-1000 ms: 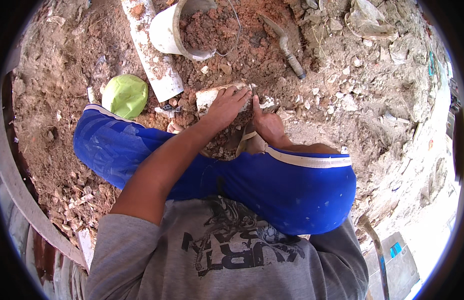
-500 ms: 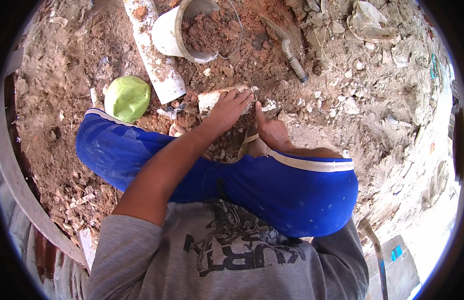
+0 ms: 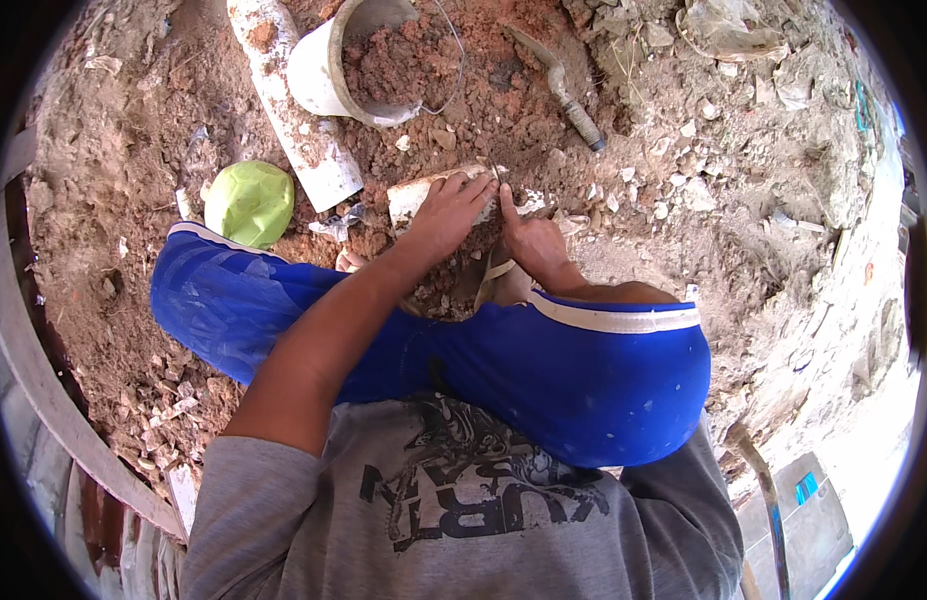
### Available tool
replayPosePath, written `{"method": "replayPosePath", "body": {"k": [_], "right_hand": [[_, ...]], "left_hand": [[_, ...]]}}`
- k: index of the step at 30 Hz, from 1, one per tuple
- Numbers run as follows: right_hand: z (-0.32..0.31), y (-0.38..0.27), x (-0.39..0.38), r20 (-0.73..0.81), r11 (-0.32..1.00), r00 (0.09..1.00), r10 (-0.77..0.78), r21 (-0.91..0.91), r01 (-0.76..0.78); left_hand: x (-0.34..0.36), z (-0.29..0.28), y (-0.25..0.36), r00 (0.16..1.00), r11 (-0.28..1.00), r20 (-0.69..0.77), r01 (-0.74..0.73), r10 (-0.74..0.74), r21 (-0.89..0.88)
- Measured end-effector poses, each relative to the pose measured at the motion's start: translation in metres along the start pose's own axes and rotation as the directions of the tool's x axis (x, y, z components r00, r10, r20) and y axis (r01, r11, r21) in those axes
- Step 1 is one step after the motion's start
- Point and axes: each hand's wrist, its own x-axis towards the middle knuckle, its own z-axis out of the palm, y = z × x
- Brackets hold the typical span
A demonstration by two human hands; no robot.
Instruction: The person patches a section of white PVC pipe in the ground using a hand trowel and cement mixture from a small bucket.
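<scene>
- Hands, in the head view, are close together over the dirt ground [image 3: 654, 265], just in front of blue shorts [image 3: 594, 385].
- The left hand [image 3: 447, 217] lies flat on top of a dirty white piece [image 3: 408, 202], its fingers stretched out and close together.
- The right hand [image 3: 534, 240] is just beside it. Its pointing finger is straight and touches a thin dark tool [image 3: 497, 174]. The other fingers are curled in, but I cannot tell what they grip.
- The white piece lies on the dirt, near the knees, and the thin dark tool is at its right end.
- Past the left hand, a long white pipe [image 3: 327, 177] lies with dirt on it.
- A white bucket [image 3: 315, 75] tips on its side beside the pipe, with red-brown soil [image 3: 382, 68] in it.
- A dented green ball [image 3: 250, 203] sits near the left knee.
- A trowel [image 3: 583, 124] lies on the dirt, beyond the right hand.
</scene>
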Motion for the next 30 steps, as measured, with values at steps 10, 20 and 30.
{"method": "replayPosePath", "body": {"k": [10, 20, 30], "right_hand": [[-0.102, 0.087, -0.102, -0.499, 0.852, 0.691, 0.523, 0.339, -0.399], [-0.4, 0.147, -0.042, -0.802, 0.784, 0.589, -0.1, -0.428, -0.449], [-0.147, 0.06, 0.125, 0.143, 0.864, 0.909, 0.391, -0.396, -0.31]], "left_hand": [[-0.002, -0.022, 0.001, 0.995, 0.998, 0.103, -0.012, 0.006, 0.057], [0.057, -0.184, -0.015, 0.954, 0.973, -0.273, -0.064, 0.125, 0.223], [0.069, -0.234, -0.07, 0.969, 0.914, 0.203, 0.051, -0.143, 0.402]]}}
